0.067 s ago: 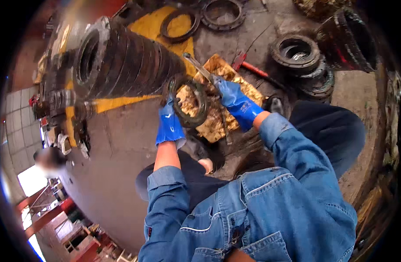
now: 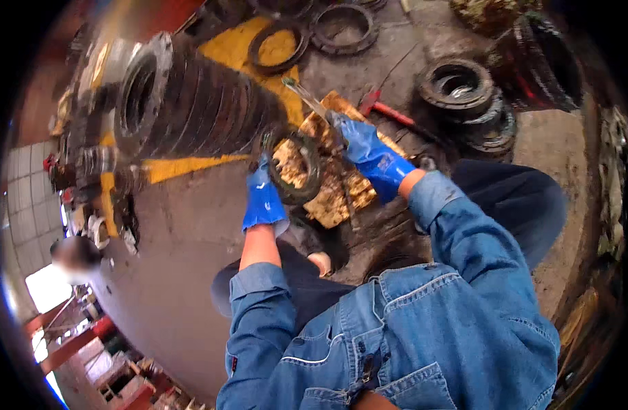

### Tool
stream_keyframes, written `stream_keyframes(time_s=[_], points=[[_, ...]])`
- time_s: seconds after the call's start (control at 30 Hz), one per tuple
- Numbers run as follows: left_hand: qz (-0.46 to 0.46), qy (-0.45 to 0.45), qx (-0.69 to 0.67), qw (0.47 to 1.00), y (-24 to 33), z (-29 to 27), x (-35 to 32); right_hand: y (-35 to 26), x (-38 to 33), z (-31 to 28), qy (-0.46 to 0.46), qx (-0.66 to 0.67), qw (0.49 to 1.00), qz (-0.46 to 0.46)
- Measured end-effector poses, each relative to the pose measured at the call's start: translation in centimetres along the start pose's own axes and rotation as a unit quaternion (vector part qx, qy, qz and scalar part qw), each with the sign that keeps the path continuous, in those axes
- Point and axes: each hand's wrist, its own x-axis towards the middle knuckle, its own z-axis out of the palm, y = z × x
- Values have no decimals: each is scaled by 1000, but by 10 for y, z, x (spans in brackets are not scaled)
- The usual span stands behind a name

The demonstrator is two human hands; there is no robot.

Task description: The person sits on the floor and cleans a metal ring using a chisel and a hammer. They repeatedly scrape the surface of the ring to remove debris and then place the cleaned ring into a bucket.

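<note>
My left hand (image 2: 263, 193), in a blue rubber glove, is closed on the near left rim of a dark, greasy metal ring (image 2: 315, 179), which stands tilted. Through its opening a yellowish, stained block (image 2: 329, 207) shows on the floor. My right hand (image 2: 368, 152), gloved the same way, grips a long, narrow metal tool (image 2: 312, 102) that points away to the upper left, past the ring's far side. The tool's exact kind cannot be made out. Its tip is apart from the ring.
To the left lies a long row of stacked dark rings (image 2: 204, 102). A red-headed hammer (image 2: 394, 114) rests beyond my right hand. More flanged rings (image 2: 457, 83) are piled at the right. Loose rings (image 2: 344, 29) lie at the far side over yellow floor marking (image 2: 225, 42).
The view has shifted slightly, so the floor things sit a little further left. Both hands keep their hold on the ring and the tool.
</note>
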Motion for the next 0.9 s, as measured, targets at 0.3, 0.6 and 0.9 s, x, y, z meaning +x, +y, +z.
stream_keyframes(time_s=[0.3, 0.6, 0.9], points=[[-19, -1, 39, 999, -3, 8, -9, 19, 133, -332, 70, -16, 966, 248], [48, 21, 188, 981, -37, 21, 20, 195, -105, -555, 485, 446, 643, 391], [100, 66, 286, 951, -40, -2, 29, 128, -173, -543, 481, 672, 413, 383]])
